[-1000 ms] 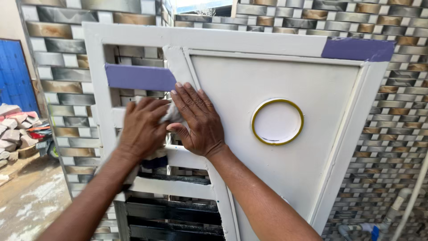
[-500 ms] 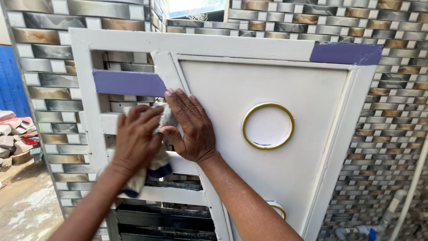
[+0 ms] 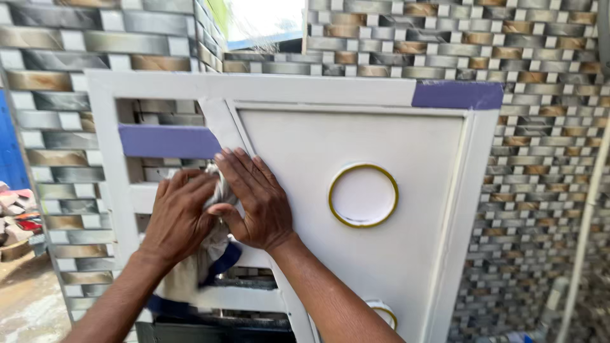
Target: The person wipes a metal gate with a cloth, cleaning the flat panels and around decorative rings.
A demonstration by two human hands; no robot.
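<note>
A white painted metal gate (image 3: 381, 279) stands upright against a tiled wall. It has a solid panel with a gold-rimmed circle (image 3: 363, 195) and purple painted patches (image 3: 168, 141). My left hand (image 3: 181, 216) presses a white and blue cloth (image 3: 203, 267) against the gate's slanted bar. My right hand (image 3: 254, 197) lies flat with spread fingers over the cloth and the panel's left edge. The cloth hangs down below both hands.
A mosaic wall of grey, brown and white tiles (image 3: 546, 159) is behind the gate. A pale pipe (image 3: 588, 235) runs down at the right. Piled items (image 3: 16, 216) lie on the ground at the far left, beside a blue door edge (image 3: 5, 146).
Both hands with the cloth have stayed on the slanted bar, shifting slightly. The camera has moved closer and to the left, so the gate appears larger.
</note>
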